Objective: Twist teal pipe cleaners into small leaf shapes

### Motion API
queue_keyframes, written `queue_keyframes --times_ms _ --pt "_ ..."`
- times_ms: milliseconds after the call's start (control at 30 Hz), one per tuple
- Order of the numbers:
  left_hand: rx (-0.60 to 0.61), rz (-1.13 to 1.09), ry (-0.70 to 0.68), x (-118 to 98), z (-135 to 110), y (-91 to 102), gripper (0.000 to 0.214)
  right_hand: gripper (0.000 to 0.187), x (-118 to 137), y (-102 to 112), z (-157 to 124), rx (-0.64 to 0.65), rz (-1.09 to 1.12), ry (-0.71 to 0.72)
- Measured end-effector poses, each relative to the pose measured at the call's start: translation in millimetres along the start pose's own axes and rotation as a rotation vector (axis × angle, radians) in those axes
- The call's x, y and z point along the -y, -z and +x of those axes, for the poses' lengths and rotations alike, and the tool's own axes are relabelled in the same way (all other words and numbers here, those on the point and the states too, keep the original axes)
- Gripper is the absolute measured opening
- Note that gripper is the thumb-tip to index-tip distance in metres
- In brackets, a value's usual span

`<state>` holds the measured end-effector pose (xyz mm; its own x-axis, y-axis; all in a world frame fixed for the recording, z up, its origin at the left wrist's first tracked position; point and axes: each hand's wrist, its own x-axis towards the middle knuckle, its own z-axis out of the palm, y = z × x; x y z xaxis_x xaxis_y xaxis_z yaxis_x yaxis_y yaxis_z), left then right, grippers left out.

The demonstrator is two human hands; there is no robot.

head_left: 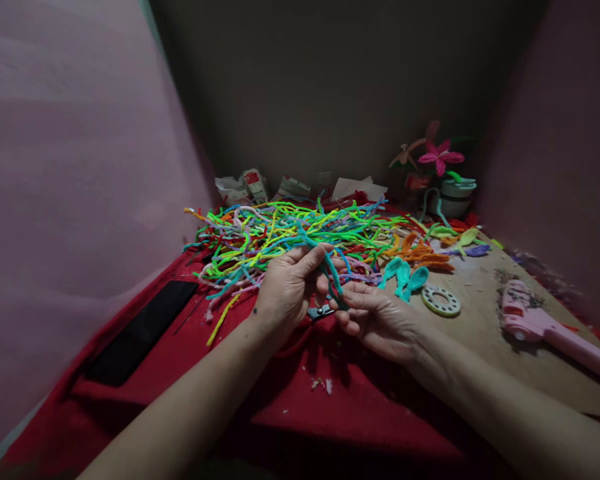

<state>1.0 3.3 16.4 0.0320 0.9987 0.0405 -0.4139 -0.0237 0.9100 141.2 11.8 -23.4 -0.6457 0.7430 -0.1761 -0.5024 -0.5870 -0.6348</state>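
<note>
A bent teal pipe cleaner (333, 272) is held between my two hands above the red cloth. The fingers and thumb of my left hand (293, 283) pinch its upper part. Lower down, my right hand (375, 313) has its fingertips closed on the other end. Partly hidden under my hands lies a pair of scissors (321, 312). Just right of my fingers are several teal petal-shaped loops (403, 275) made of pipe cleaner. Behind my hands spreads a big heap of loose pipe cleaners (275, 230) in many colours.
A black phone-like slab (143, 330) lies at left on the red cloth (280, 427). To the right, a round disc with holes (441, 301) and a pink tool with a long handle (540, 323) rest on a brown board (485, 347). Behind stands a small pot (455, 197) near a pink flower (441, 158).
</note>
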Motion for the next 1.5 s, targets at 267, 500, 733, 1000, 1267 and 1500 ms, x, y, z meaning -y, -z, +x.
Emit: queue_keyframes --times_ms 267,500,733,1000,1267,1500 --pt "-0.011 0.041 0.047 -3.6 -0.9 -1.0 0.024 0.019 1.6 -6.7 -1.2 -0.048 -0.065 -0.031" --pt "0.057 0.157 0.097 -3.4 -2.0 2.5 0.027 0.025 1.0 -6.1 0.3 -0.118 -0.061 0.065" --pt "0.001 0.341 0.101 -3.2 -3.4 -0.8 0.025 0.022 2.3 -4.8 0.6 -0.128 -0.066 0.088" --pt "0.04 0.24 0.179 -9.2 -2.4 -4.8 0.026 0.012 8.6 -10.5 -6.9 0.071 -0.014 -0.132" --pt "-0.013 0.278 0.159 -12.7 -3.3 -7.1 0.026 0.013 4.4 -6.3 -4.6 0.045 -0.13 -0.039" --pt "-0.06 0.344 0.073 -11.5 -4.4 -9.8 0.027 0.02 5.1 -5.8 -6.0 0.015 -0.252 0.054"
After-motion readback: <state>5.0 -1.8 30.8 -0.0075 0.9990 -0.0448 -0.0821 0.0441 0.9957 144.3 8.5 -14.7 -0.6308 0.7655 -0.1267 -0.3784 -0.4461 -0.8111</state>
